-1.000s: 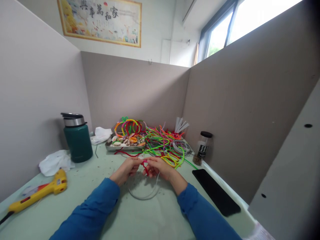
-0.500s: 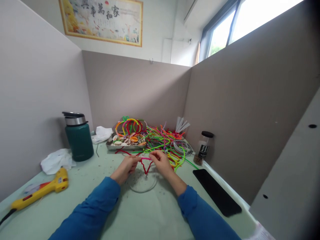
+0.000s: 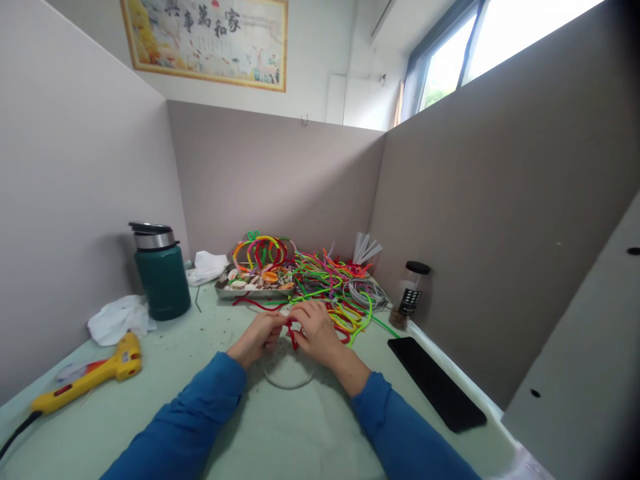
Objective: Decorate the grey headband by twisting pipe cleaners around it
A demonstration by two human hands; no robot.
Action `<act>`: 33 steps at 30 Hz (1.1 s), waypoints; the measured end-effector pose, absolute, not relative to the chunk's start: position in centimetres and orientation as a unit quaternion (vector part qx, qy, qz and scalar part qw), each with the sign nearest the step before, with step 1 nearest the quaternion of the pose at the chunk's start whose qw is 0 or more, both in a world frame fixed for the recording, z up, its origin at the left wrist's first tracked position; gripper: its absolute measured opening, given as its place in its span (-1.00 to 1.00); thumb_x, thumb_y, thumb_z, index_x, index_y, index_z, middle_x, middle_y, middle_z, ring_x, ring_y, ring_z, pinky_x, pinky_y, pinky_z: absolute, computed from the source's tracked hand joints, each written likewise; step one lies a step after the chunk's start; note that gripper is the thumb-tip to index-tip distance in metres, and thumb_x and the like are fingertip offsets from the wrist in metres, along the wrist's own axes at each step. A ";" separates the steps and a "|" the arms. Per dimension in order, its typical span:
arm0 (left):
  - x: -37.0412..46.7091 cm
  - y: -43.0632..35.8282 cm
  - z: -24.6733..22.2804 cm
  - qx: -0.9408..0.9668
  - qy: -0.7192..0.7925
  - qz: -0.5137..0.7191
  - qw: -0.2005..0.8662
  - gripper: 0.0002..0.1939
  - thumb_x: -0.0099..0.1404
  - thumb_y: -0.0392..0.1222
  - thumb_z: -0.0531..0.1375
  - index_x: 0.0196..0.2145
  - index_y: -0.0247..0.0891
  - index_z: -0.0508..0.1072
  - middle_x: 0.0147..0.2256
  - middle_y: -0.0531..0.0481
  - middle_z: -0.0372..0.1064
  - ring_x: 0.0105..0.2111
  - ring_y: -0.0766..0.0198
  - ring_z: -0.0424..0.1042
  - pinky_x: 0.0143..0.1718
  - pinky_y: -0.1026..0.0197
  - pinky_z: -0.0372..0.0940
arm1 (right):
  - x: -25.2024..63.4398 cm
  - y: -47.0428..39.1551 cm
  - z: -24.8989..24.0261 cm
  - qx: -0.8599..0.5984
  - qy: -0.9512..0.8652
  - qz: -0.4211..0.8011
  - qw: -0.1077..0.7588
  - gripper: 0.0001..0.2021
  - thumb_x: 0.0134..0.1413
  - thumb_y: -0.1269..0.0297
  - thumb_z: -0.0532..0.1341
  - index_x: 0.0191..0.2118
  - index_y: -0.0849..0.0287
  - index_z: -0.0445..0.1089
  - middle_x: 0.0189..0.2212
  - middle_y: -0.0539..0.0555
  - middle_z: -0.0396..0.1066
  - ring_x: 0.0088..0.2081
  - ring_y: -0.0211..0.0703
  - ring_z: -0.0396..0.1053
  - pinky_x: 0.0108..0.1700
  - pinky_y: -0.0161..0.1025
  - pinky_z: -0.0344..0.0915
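Observation:
Between my hands is a red pipe cleaner [image 3: 293, 339], bent and partly hidden by the fingers. My left hand [image 3: 260, 337] pinches it from the left, fingers closed. My right hand [image 3: 316, 332] curls over it from the right, its fingertips meeting the left ones. Below the hands, a thin grey wire ring [image 3: 289, 387] shows its near curve; its far side is hidden. Just beyond the hands another dark red pipe cleaner [image 3: 255, 304] lies on the table.
A metal tray [image 3: 235, 293] of shells and a heap of coloured pipe cleaners [image 3: 330, 273] lie at the back. Left are a green flask [image 3: 163, 280], tissues [image 3: 120, 320] and a yellow glue gun [image 3: 95, 383]. Right are a jar [image 3: 407, 297] and a black flat slab [image 3: 435, 383].
My hands have come together. The red V with its pinkish top, stretched between them before, is now bunched and mostly covered by my right fingers.

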State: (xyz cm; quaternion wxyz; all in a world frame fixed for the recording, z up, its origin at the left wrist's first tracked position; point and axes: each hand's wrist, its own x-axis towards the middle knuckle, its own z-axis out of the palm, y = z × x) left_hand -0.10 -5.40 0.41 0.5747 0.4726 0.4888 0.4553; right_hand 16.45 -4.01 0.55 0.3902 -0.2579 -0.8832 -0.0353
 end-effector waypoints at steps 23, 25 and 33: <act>0.6 -5.6 0.7 0.517 0.504 0.454 0.523 -0.71 -0.03 -0.02 0.23 -0.51 -0.26 0.25 -0.70 0.24 -0.05 -0.75 0.52 -0.16 -0.70 0.32 -0.30 | 16.8 -2.9 0.1 -0.276 -0.842 0.129 0.445 -0.82 0.11 0.25 0.10 -0.31 0.14 0.43 -0.36 0.10 0.40 -0.29 -0.13 0.28 -0.22 -0.23 0.14; 0.7 -5.6 0.6 0.523 0.516 0.449 0.509 -0.68 -0.05 0.01 0.25 -0.52 -0.27 0.26 -0.71 0.24 -0.06 -0.76 0.53 -0.15 -0.70 0.32 -0.30 | 16.7 -2.7 -0.2 -0.285 -0.828 0.173 0.451 -0.82 0.10 0.24 0.10 -0.33 0.14 0.43 -0.40 0.08 0.40 -0.35 -0.15 0.28 -0.27 -0.25 0.15; 0.7 -5.4 0.3 0.544 0.525 0.438 0.486 -0.67 -0.03 0.05 0.26 -0.51 -0.28 0.32 -0.71 0.21 -0.04 -0.75 0.51 -0.12 -0.71 0.31 -0.28 | 16.7 -1.8 -0.9 -0.326 -0.787 0.248 0.462 -0.83 0.01 0.24 0.13 -0.39 0.15 0.44 -0.52 0.00 0.36 -0.47 -0.23 0.24 -0.40 -0.33 0.12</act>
